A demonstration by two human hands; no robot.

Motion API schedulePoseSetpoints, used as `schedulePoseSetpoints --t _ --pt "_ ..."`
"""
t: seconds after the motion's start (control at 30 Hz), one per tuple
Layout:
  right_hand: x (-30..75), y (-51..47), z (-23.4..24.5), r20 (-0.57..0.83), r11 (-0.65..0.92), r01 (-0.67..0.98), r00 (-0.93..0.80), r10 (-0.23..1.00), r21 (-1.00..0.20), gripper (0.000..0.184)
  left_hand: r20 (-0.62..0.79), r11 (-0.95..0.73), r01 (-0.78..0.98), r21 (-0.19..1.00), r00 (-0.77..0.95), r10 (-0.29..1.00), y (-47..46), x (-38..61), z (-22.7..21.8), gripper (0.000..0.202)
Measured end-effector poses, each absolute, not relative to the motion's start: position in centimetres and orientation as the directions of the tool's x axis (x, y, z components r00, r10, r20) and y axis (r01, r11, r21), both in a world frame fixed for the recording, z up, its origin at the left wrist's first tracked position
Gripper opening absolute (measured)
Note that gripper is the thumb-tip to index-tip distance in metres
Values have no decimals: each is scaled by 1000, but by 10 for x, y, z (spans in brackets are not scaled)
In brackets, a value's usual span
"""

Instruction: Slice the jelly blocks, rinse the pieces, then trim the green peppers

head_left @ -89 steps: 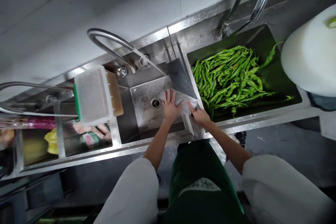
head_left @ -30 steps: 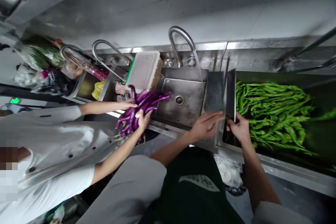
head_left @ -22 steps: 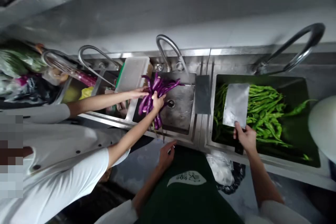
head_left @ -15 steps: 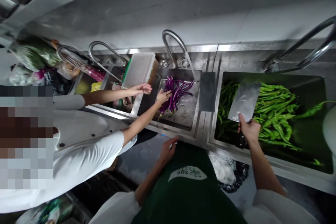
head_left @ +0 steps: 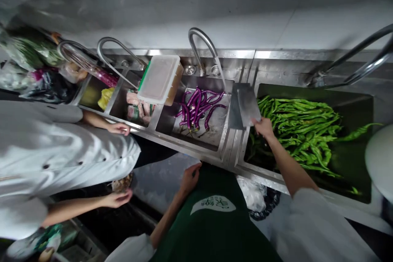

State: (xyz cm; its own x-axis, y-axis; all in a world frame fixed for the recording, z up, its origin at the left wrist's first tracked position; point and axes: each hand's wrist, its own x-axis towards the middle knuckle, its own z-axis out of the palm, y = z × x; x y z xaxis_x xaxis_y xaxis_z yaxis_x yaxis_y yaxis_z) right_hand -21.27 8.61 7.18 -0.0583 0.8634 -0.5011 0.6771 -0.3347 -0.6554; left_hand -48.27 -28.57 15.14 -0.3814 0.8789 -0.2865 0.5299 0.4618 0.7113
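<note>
My right hand [head_left: 263, 127] is closed round the handle of a cleaver [head_left: 248, 105], mostly hidden by the fingers. Its broad blade overlaps a dark grey slab [head_left: 235, 110] lying across the divider between two sinks; whether they touch I cannot tell. Long green peppers [head_left: 302, 127] fill much of the right sink, beside and under my right forearm. My left hand [head_left: 190, 178] hangs by my green apron, near the sink's front edge, its fingers loosely curled with a gap at the thumb and nothing visible in it. Purple eggplants [head_left: 196, 108] lie in the middle sink.
Water runs from a curved faucet [head_left: 202, 43] into the eggplant sink. A lidded plastic box [head_left: 161, 77] sits left of it, near pieces of meat [head_left: 139, 106] in another sink. A co-worker in white [head_left: 76, 147] stands at left. Plastic bags [head_left: 251, 196] lie below the counter.
My right hand has carried the cleaver left, from over the peppers to the grey slab. The co-worker's hands have drawn back from the eggplants, which now lie more spread out.
</note>
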Motion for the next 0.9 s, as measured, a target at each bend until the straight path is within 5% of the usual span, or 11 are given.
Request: schedulePoseSetpoints --t 0.27,0.5,0.7,0.9 --pt "-194 36 68 -540 -340 650 -129 832 -680 46 -327 503 520 691 -396 858 -296 -480 137 32" --pt "-221 114 68 -482 -343 628 -58 874 -699 37 -374 511 511 691 -351 858 -291 -482 140 33" --pt "-196 40 58 -521 -299 656 -168 837 -693 48 -423 598 465 653 -431 797 -302 -484 142 33" --pt "-231 127 60 -441 -287 703 -42 896 -650 41 -424 578 473 665 -397 814 -297 -482 145 34"
